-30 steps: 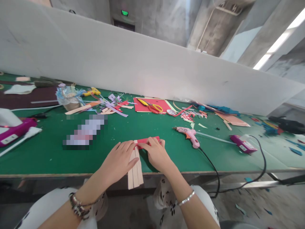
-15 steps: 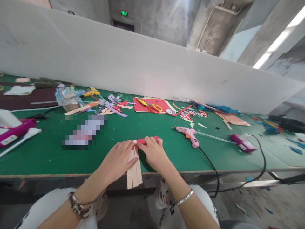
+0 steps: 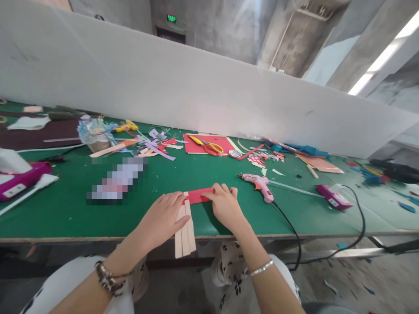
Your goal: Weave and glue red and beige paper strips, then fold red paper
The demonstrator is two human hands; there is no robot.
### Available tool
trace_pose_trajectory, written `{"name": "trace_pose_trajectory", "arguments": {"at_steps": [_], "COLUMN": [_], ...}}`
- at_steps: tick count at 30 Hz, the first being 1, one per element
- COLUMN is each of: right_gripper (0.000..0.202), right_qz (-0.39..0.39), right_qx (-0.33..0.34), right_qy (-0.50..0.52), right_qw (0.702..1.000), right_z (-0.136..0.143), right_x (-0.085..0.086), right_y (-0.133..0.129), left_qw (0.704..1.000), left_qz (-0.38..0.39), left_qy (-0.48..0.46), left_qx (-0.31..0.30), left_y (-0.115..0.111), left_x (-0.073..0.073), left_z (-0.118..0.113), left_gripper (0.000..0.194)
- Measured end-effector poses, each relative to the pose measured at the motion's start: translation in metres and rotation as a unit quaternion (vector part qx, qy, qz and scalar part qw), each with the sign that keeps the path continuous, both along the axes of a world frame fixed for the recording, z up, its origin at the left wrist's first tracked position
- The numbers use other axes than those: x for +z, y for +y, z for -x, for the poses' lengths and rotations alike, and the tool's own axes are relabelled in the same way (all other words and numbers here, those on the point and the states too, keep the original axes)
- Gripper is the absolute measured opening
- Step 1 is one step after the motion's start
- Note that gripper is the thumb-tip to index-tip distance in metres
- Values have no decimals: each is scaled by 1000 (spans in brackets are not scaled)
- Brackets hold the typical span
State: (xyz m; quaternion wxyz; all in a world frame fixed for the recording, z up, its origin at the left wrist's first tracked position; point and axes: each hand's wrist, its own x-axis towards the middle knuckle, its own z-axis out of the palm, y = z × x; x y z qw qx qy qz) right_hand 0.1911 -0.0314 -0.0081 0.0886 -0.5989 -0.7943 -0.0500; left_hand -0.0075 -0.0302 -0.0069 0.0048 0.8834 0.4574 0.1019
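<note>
Red paper strips (image 3: 197,197) lie crosswise on the table, interlaced with pale beige paper strips (image 3: 185,237) that hang over the front edge. My left hand (image 3: 167,213) holds the crossing down, its thumb lying across the beige strips and its fingertips on the left end of the red ones. At the red strips' right end, my right hand (image 3: 225,203) grips them with thumb and bent fingers. Between the two hands a stretch of red paper shows, with one beige strip crossing it.
Right of my hands lies a pink glue gun (image 3: 258,183), its black cord running over the table edge. Yellow-handled scissors (image 3: 206,144) rest on red paper sheets (image 3: 191,147) behind. Paper scraps (image 3: 155,144), a purple power strip (image 3: 334,197) and a white partition (image 3: 196,87) surround the workspace.
My right hand has slid right along the red strips, uncovering more of them. My left hand stays in place on the crossing.
</note>
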Motion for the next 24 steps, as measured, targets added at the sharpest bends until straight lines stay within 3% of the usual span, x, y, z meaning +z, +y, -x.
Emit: {"name": "trace_pose_trajectory", "arguments": {"at_steps": [7, 24], "right_gripper": [44, 42], "right_qz": [15, -8], "right_qx": [-11, -51], "right_qy": [-6, 3], "right_qw": [1000, 999], "right_z": [-6, -29], "right_x": [0, 1], "right_y": [0, 1], "left_qw": [1000, 1000], "left_qz": [-6, 11], "left_qy": [-11, 5], "left_qx": [-4, 0], "left_y": [0, -1], "left_x": [-4, 6], "left_z": [3, 1], "left_gripper": [44, 42]}}
